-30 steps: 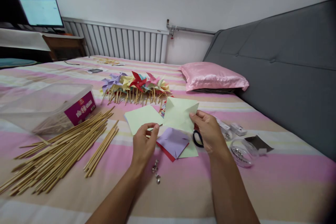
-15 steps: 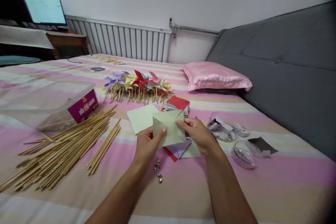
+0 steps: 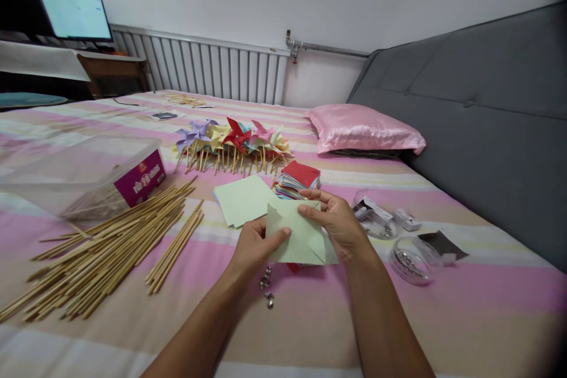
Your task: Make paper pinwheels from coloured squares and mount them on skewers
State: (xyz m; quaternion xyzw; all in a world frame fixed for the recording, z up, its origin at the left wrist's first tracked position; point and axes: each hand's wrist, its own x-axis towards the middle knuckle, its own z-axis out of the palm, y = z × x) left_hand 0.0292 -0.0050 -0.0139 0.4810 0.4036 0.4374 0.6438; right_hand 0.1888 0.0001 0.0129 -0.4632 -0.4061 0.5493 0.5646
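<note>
A pale green square of paper (image 3: 297, 236) with slits running in from its corners is held between my two hands. My left hand (image 3: 256, 243) pinches its left edge, thumb on top. My right hand (image 3: 334, 221) grips the upper right part, thumb on the face and fingers behind. Beneath it, mostly covered, lie other paper squares; a bit of red (image 3: 293, 267) shows. A flat stack of light green paper (image 3: 243, 199) is just behind my left hand, and a stack of coloured squares topped with red (image 3: 302, 173) stands beyond. Small metal pins (image 3: 268, 295) lie in front.
Wooden sticks (image 3: 110, 248) spread on the left beside a clear plastic box (image 3: 137, 180). Finished paper pinwheels (image 3: 237, 139) lie in a row farther back. Round clear containers (image 3: 410, 263) and small boxes (image 3: 406, 220) sit on the right. A pink pillow (image 3: 365, 130) rests near the grey headboard (image 3: 478, 88).
The green paper has come down and slightly right in my hands, covering the purple and red squares. My right fingers have lifted and spread more behind its top edge.
</note>
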